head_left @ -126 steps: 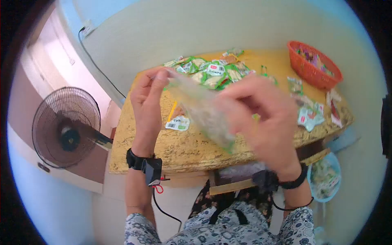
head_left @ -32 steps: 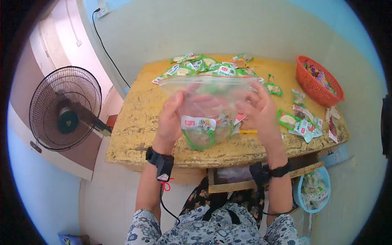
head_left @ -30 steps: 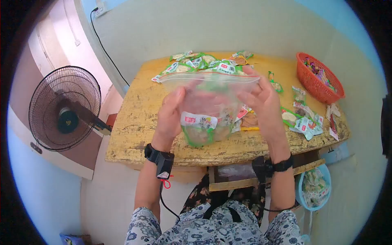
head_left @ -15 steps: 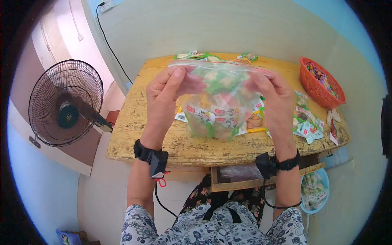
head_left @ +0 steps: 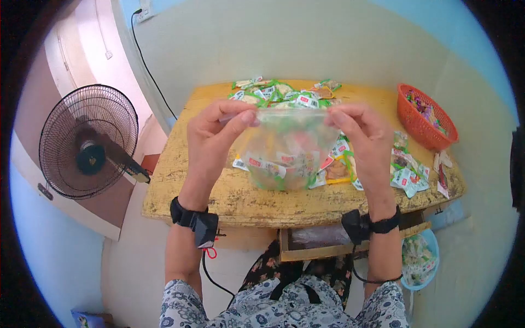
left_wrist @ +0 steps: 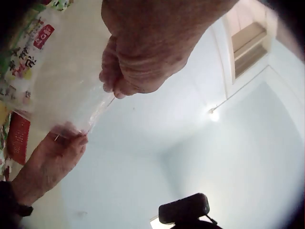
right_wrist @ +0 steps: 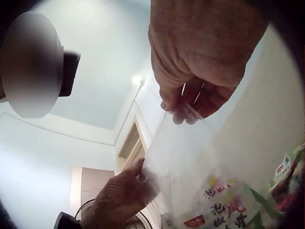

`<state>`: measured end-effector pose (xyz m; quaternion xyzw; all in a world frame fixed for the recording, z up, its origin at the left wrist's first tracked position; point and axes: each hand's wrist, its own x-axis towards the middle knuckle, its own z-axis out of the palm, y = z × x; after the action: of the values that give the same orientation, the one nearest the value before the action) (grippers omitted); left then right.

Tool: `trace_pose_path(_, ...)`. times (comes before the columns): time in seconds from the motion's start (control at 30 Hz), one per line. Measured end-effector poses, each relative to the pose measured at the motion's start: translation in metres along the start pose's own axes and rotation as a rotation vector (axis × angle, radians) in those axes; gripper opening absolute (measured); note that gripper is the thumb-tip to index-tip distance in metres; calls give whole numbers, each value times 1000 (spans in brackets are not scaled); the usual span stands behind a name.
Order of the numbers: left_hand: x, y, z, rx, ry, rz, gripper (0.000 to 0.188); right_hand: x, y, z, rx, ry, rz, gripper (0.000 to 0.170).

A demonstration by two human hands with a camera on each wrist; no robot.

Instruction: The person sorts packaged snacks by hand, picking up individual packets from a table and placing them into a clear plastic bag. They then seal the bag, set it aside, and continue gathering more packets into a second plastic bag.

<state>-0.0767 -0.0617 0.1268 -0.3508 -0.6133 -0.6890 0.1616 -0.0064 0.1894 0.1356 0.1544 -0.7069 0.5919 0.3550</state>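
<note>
Clear bag (head_left: 287,164) hangs below our pinching left hand (head_left: 210,139) and right hand (head_left: 369,145), mouth stretched between, towards front edge of table (head_left: 219,205).

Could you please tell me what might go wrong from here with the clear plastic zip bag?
The left hand and right hand pinch the clear plastic zip bag only along its top edge, so the weight of the green-and-white food packets inside might pull it loose. If it slipped toward the person, it could drop into the open wooden drawer below the table's front edge.
</note>
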Motion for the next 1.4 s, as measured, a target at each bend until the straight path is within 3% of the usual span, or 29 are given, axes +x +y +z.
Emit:
trace_pose_path(0.2,-11,13,1,45,-23,-40,13,-7,8,-10,66,-33,33,10)
trace_pose_path(0.4,-10,16,2,47,-8,61,16,-10,-1,-13,39,-21,27,11)
trace_pose_path(0.5,-3,36,-3,391,-127,137,18,-1,-7,-16,-5,-51,30,12)
trace_pose_path(0.7,17,53,-12,717,-296,336,11,10,-13,-19,-159,-111,-75,12)
trace_pose_path(0.9,21,57,-10,673,-274,202,9,28,-14,-26,-333,-188,-62,14)
trace_pose_path(1.0,20,54,-8,666,-268,260,10,37,-28,-10,-475,-186,-453,20)
trace_pose_path(1.1,22,55,-1,693,-267,338,10,47,-53,10,-617,-372,-607,25)
trace_pose_path(1.2,19,55,8,681,-223,306,9,50,-46,25,-646,-422,-665,19)
trace_pose_path(1.4,17,54,4,667,-223,272,8,54,-29,10,-630,-461,-586,12)
